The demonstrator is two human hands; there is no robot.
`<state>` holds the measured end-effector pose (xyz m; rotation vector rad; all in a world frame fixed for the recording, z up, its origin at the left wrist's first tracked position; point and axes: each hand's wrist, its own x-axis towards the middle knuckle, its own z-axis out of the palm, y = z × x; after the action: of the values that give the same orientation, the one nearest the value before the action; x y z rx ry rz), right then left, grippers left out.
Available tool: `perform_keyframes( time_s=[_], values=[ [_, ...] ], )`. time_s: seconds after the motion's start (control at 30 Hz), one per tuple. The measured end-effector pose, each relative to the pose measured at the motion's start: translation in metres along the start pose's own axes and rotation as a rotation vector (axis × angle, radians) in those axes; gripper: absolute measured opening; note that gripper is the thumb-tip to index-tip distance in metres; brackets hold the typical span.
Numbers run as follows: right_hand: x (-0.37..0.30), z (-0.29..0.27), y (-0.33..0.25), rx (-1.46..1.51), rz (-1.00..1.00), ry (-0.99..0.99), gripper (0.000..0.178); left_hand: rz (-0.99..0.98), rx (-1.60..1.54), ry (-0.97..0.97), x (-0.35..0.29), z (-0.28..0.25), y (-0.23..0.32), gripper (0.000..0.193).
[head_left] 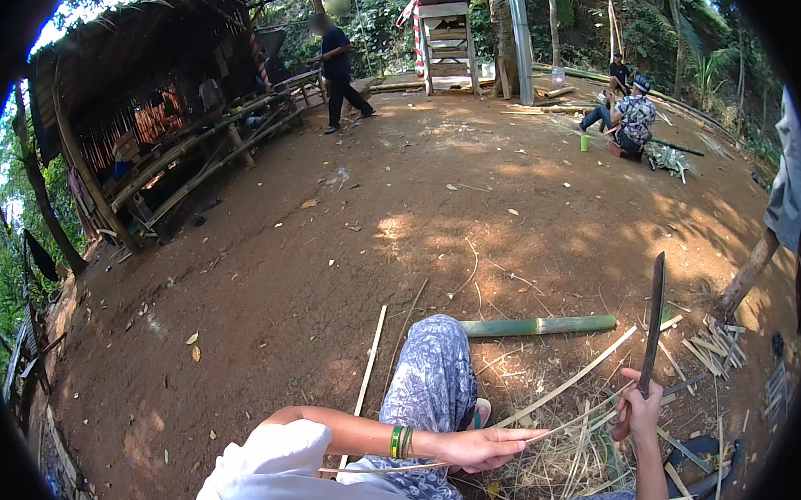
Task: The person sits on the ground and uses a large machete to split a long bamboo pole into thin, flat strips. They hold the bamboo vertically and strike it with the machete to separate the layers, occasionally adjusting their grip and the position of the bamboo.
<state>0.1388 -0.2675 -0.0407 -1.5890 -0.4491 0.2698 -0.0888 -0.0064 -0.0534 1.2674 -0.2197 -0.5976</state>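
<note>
My left hand, with green and yellow bands at the wrist, is closed around a thin bamboo strip. The strip runs from across my lap up toward my right hand. In my right hand is a machete, its long dark blade pointing upward and away from me. The strip's far end reaches close to that hand; whether its fingers touch it I cannot tell. Below the hands lie pale bamboo shavings. A wider split bamboo strip slants along the ground beyond them.
A green bamboo pole lies beyond my knee. Short split pieces are heaped at right, near a wooden post. A thatched bamboo hut stands far left. One person is upright beside it; two people sit far right.
</note>
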Motion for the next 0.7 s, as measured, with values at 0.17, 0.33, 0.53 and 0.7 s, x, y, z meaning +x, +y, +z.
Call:
perform_keyframes(
  time_s=[0.17,0.33,0.53,0.7],
  values=[
    [-0.005,-0.001,-0.009,-0.016,0.031,0.083,0.02,-0.045,0.044,-0.006,0.003,0.006,0.021,0.053],
    [-0.007,-0.016,0.003,-0.097,0.02,0.108,0.011,-0.032,0.085,-0.019,0.005,0.004,0.018,0.053],
    [-0.019,-0.036,0.007,-0.202,0.005,0.189,0.011,-0.026,0.04,-0.04,0.002,-0.001,0.011,0.052],
    [-0.033,-0.067,0.005,-0.226,-0.016,0.401,0.01,0.042,0.052,-0.06,0.006,-0.007,0.018,0.053]
  ],
)
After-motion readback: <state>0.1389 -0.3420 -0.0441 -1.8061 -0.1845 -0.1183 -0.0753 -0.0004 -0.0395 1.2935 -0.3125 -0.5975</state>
